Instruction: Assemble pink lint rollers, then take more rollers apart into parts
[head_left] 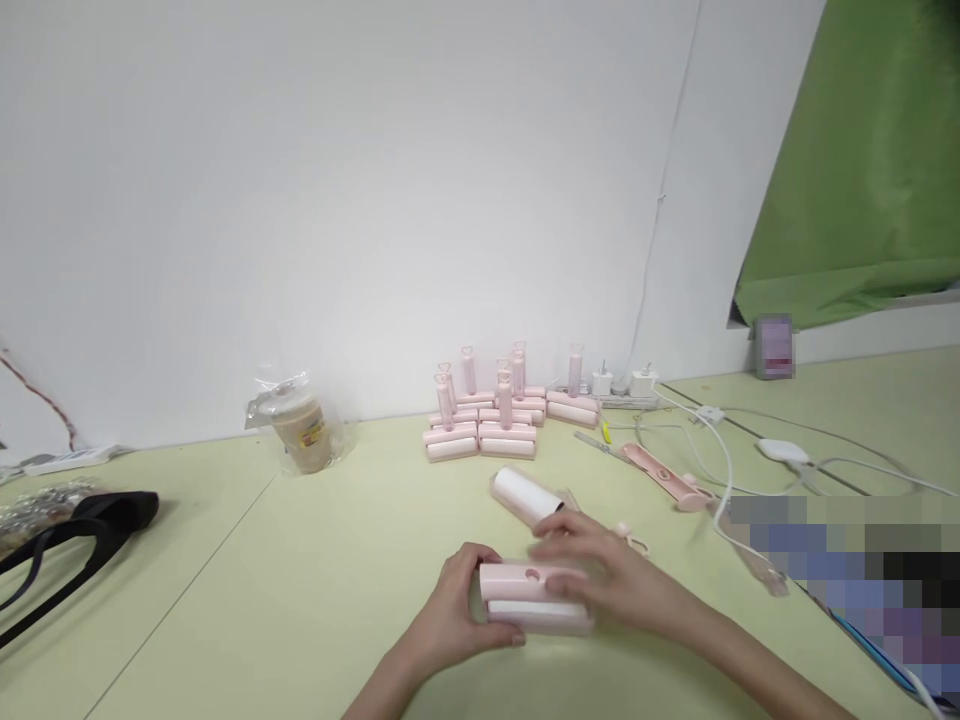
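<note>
Both my hands hold a pink lint roller case [534, 596] with a white roll inside, low on the pale green table [300, 590]. My left hand [454, 610] grips its left end with curled fingers. My right hand [600, 572] lies over its top and right end, fingers closed on it. A loose white roll [525, 495] lies just behind the case. Farther back stands a cluster of several assembled pink rollers [491, 415], handles upright.
A pink handle part [664, 474] lies to the right of the loose roll, near white cables and chargers [637, 382]. A bagged drink cup [300, 425] stands at the back left, a black bag [82, 530] at the far left. A green sheet [862, 170] hangs at upper right.
</note>
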